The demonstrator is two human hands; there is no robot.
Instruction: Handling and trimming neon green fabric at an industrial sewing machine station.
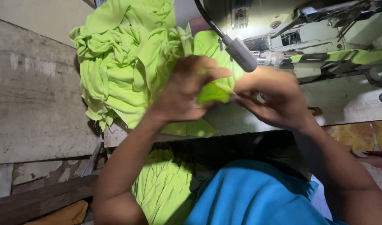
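Observation:
My left hand (186, 89) and my right hand (272, 98) meet over the sewing table, both pinching a small piece of lime-green fabric (214, 92) between the fingers. The piece is folded or bunched between the two hands. Just to the left lies a large heap of the same lime-green fabric (124, 58), which my left hand partly overlaps. More green cloth (164, 185) hangs down at my lap, beside my blue shirt.
A sewing machine (324, 37) stands at the upper right with a green strip across its bed. A gooseneck lamp (236, 50) reaches in above my hands. The pale table surface (349, 104) runs right; a worn wall (32, 104) is on the left.

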